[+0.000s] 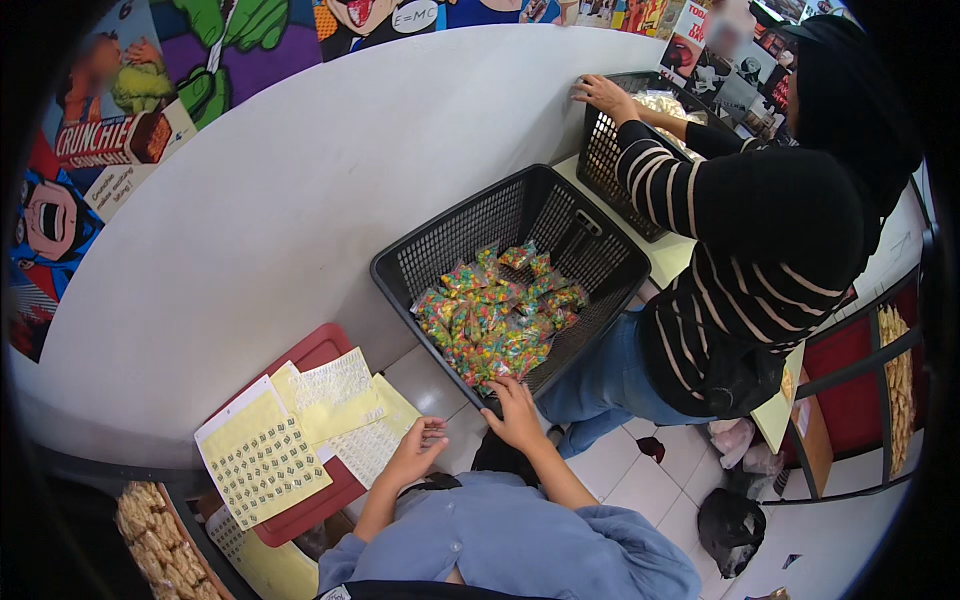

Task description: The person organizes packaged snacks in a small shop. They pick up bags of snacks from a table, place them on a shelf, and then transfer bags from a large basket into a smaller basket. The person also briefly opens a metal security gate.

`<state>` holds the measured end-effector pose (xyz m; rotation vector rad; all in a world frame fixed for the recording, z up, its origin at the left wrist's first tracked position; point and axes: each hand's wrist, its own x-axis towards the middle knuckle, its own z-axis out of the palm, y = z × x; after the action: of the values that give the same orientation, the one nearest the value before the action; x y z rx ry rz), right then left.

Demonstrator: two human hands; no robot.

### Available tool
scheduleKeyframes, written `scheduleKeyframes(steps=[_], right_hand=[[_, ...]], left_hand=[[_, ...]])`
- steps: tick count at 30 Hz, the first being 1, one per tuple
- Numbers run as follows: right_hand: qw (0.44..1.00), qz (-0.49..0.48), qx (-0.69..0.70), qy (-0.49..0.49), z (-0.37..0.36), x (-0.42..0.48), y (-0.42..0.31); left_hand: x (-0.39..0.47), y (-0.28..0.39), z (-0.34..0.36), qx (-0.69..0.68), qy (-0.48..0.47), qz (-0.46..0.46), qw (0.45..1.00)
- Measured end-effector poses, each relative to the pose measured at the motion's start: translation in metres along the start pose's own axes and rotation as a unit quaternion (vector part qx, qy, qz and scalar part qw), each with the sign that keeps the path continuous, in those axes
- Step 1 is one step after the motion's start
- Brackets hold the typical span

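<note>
A black plastic crate point(390, 281) with lattice sides stands before me, tilted in the view. In it lie several clear bags of small multicoloured snacks point(487, 315), heaped towards my side. My right hand point(517, 414) grips the near rim, fingers over the inside and thumb outside, close to the nearest bags. Beside the crate, on the left, my left hand point(416, 450) is held in the air with loosely curled fingers and nothing in it. Next to that hand are sheets of small printed stickers point(266, 461) on a dark red lid point(334, 491).
A person in a striped top point(720, 247) stands at the right, hands at a second black crate point(600, 142) holding pale packages. Packaged snacks point(161, 544) sit on a rack at lower left. A black plastic bag point(731, 529) rests on the tiled floor point(637, 480).
</note>
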<state>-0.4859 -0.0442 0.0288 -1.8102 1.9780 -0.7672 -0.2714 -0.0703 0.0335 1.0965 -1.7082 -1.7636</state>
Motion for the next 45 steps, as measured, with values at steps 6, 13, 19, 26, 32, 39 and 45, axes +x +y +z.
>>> scheduleKeyframes(steps=[6,13,19,26,32,39,45], right_hand=[[0.996,0.014,-0.003,0.083,-0.041,0.032,0.047],[0.987,0.017,0.013,0.159,-0.100,0.094,0.085],[0.987,-0.026,0.017,0.157,-0.113,0.130,0.099],[0.993,-0.011,0.055,0.101,-0.108,0.148,0.112],[0.982,-0.001,0.067,0.175,-0.131,0.169,0.100],[0.975,0.035,0.033,0.216,-0.149,0.187,0.094],[0.969,0.066,-0.012,0.238,-0.161,0.215,0.092]], left_hand=[[0.052,-0.017,-0.005,-0.061,0.095,-0.032,0.993],[0.158,-0.028,-0.009,0.090,0.320,0.014,0.943],[0.205,-0.013,0.006,0.125,0.475,0.050,0.870],[0.205,-0.034,0.010,0.105,0.529,0.033,0.842],[0.204,-0.024,0.010,0.200,0.524,0.064,0.825],[0.203,-0.020,0.010,0.122,0.512,0.016,0.850],[0.203,-0.033,0.006,0.063,0.493,-0.022,0.867]])
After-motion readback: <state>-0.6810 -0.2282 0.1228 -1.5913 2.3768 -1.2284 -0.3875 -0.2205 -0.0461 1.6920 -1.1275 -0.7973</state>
